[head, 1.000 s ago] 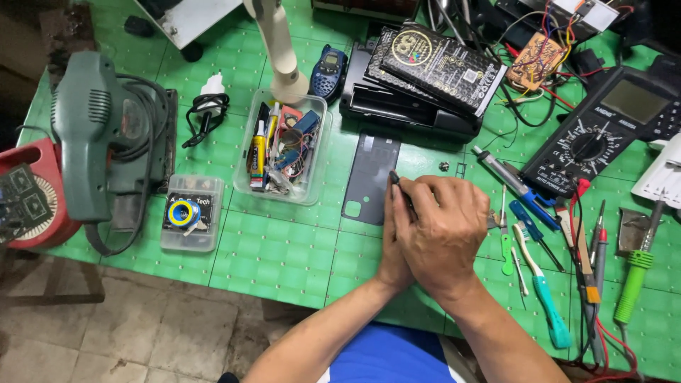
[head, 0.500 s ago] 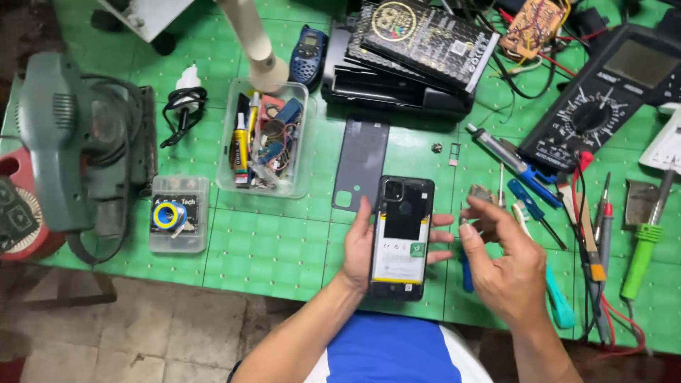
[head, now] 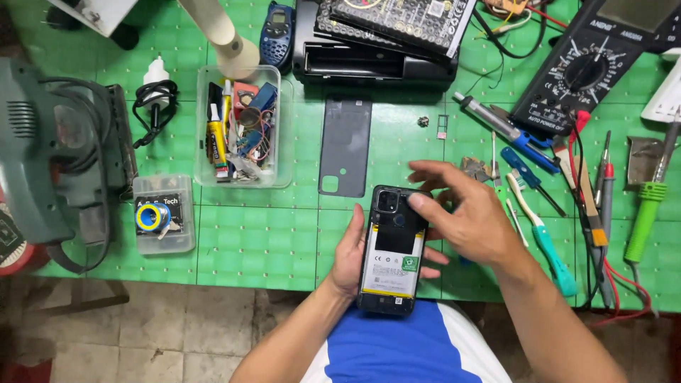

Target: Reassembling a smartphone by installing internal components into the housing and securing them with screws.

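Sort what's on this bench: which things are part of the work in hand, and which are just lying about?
In hand:
- opened phone, back off, held by left hand
- right hand, thumb at the phone's top edge
- grey back cover, lying just above

Lying about:
- multimeter
- green-handled screwdriver
- clear parts box
- teal toothbrush

Phone (head: 392,250): a black smartphone with its rear cover off, lying back-side up and lengthwise, camera end pointing away from the person.
Insides showing: a dark camera block at the top left corner, a black plate below it, and a pale battery with a small green sticker filling the lower half.
Where it is: over the near edge of the green table, partly above the person's lap.
Hold: cradled from beneath along its left edge by the left hand (head: 349,255); the right hand (head: 468,216) has its thumb on the upper right corner.
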